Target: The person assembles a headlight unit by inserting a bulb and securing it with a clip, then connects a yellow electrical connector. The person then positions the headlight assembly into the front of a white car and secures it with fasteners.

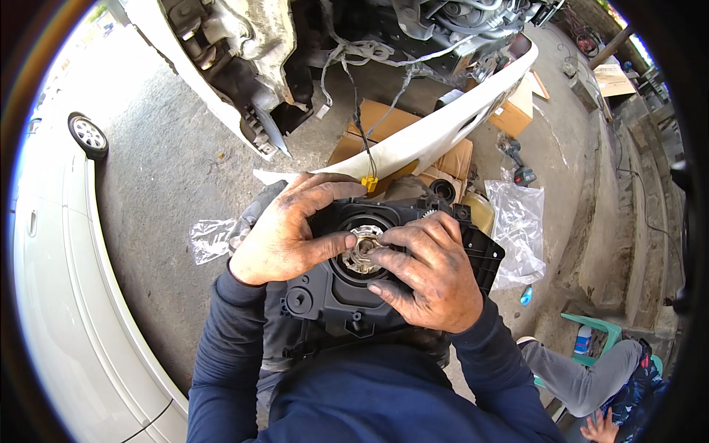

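With left hand [295, 229]: spreading open, touching silvery ring [360, 259] by thumb, stopping index fingertip just beside yellow connector [369, 183] near upper edge of black housing [337, 295]. With right hand [432, 273]: bending fingers onto same ring; gripping or merely touching, cannot tell. Carrying ring inside housing, nearer upper edge. Including clear plastic bag [521, 221] beyond housing's right edge.

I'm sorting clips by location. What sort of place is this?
Probably an outdoor car repair area: exposed vehicle parts, a cordless power tool on the ground, and a white car standing nearby.
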{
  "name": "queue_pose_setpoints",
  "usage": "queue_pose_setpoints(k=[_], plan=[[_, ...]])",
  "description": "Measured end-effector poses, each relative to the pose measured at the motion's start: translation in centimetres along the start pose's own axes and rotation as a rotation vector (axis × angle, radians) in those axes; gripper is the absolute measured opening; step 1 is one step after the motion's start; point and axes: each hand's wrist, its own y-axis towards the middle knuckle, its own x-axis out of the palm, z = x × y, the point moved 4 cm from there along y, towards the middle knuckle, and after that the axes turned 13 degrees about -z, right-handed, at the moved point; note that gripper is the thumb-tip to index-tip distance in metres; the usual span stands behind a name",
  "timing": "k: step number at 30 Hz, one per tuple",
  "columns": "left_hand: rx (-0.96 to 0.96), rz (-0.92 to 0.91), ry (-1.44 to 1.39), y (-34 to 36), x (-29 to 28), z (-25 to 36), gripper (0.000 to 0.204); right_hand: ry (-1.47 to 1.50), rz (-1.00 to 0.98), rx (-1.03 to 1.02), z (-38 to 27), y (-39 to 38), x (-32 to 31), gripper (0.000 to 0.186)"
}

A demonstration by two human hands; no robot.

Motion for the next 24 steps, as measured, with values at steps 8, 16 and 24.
queue_pose_setpoints(k=[8, 16, 24], plan=[[-0.153, -0.121, 0.180, 0.6, -0.6, 0.7, 0.065, -0.012, 0.026, -0.004, 0.8, 0.3, 0.3, 0.034], [-0.255, -0.236, 0.111, 0.9, -0.7, 1.1, 0.065, 0.032, 0.077, -0.009, 0.9, 0.2, 0.5, 0.038], [-0.278, -0.331, 0.237, 2.2, -0.7, 2.0, 0.065, 0.097, 0.102, -0.005, 1.3, -0.1, 1.0, 0.034]])
